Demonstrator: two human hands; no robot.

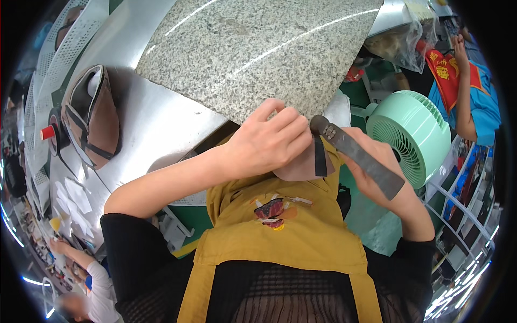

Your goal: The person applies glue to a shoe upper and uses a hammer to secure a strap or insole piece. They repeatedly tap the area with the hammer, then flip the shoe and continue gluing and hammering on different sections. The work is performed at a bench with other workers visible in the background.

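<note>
Mid-frame, left hand (272, 137) is curling closed on black-striped brown leathery piece (300, 168) — right hand (380, 148) is clenching dark metal hammer (365, 160), slanting lower-right.

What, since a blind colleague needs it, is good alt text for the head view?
A person's left hand grips a brown piece with a black strip over a mustard apron; the right hand holds a dark metal tool. A speckled stone slab lies ahead, a green fan at right, a curved brown item on the metal table at left.
</note>
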